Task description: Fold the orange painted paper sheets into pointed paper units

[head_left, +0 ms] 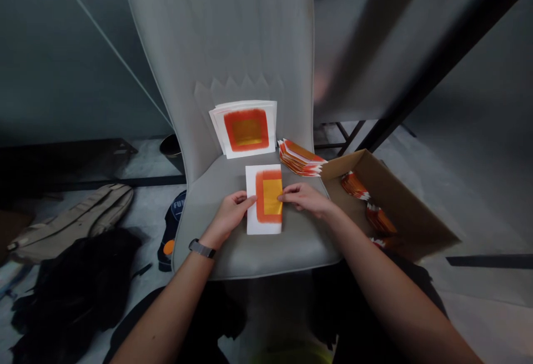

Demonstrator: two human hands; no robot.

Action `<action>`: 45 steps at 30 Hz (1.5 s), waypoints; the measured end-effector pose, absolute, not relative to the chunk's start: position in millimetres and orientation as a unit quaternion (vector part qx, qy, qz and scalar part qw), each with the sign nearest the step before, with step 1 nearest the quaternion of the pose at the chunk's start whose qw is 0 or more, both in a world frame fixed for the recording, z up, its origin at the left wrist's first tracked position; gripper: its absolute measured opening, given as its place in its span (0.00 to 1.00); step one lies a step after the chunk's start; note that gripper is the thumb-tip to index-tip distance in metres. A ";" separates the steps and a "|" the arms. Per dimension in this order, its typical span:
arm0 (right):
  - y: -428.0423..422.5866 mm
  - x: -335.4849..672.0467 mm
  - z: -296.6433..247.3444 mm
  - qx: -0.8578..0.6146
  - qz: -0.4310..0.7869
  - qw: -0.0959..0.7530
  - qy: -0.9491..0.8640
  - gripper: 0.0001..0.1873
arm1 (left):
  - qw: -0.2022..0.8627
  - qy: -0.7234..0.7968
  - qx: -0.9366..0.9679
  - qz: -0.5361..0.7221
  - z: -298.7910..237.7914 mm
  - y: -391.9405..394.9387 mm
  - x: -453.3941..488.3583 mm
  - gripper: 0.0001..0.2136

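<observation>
Between my hands is a folded sheet of white paper [264,200] printed with an orange-red frame around a gold block, just above the chair seat. My left hand [230,212] pinches its left edge between thumb and fingers. On the right edge, my right hand [306,197] grips the paper at the gold part. Behind it, a stack of flat printed sheets [246,129] leans against the chair back, showing a full orange-red square with a gold centre. A pile of folded sheets [300,158] lies at the seat's right rear.
The grey padded chair [233,256] stands in front of me. At its right is an open cardboard box [410,206] holding several folded bundles. A beige backpack [79,214], a black cloth heap [79,292] and a dark bin [170,147] are on the left floor.
</observation>
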State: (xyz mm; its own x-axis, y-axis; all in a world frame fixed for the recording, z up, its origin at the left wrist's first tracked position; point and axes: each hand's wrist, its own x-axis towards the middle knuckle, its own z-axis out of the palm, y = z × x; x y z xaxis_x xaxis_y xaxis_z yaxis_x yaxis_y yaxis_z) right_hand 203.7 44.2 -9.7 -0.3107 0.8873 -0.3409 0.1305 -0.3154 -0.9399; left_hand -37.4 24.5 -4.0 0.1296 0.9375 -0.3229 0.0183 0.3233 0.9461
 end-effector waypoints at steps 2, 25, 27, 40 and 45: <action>43.8 209.6 -10.9 -0.514 0.629 0.294 -0.503 0.16 | 0.611 0.539 0.440 0.377 -4.5 25.2 -39.1 0.11; 33.0 192.9 6.0 -0.494 0.662 0.322 -0.463 0.20 | 0.619 0.500 0.444 0.412 13.9 25.0 -14.2 0.14; 33.4 187.5 6.7 -0.483 0.671 0.338 -0.451 0.19 | 0.612 0.496 0.455 0.416 15.4 25.1 -11.0 0.14; 40.0 209.2 5.2 -0.516 0.618 0.319 -0.500 0.16 | 0.592 0.505 0.496 0.384 15.3 26.1 -20.0 0.13; 37.4 222.2 -4.3 -0.539 0.606 0.299 -0.503 0.17 | 0.588 0.511 0.511 0.364 8.0 22.1 -25.7 0.13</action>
